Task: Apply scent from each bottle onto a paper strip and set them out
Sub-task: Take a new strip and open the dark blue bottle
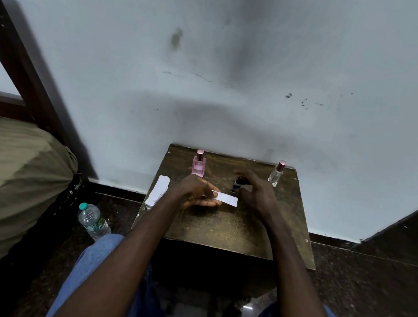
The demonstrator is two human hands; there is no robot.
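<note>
My left hand (pixel 197 192) pinches one end of a white paper strip (pixel 226 198), which sticks out to the right over the small brown table (pixel 221 227). My right hand (pixel 256 189) is wrapped around a dark blue bottle (pixel 237 185) just behind the strip's free end. The hand hides most of this bottle. A pink bottle (pixel 198 165) stands at the table's back left. A clear bottle with a pink cap (pixel 276 174) stands at the back right. A stack of white paper strips (pixel 158 190) lies at the table's left edge.
The table stands against a pale wall (pixel 240 57). A plastic water bottle (pixel 94 222) lies on the dark floor to the left. A bed with an olive cover (pixel 13 175) and dark wooden frame (pixel 18 58) fills the left side. My jeans-clad knees (pixel 102 263) are below the table.
</note>
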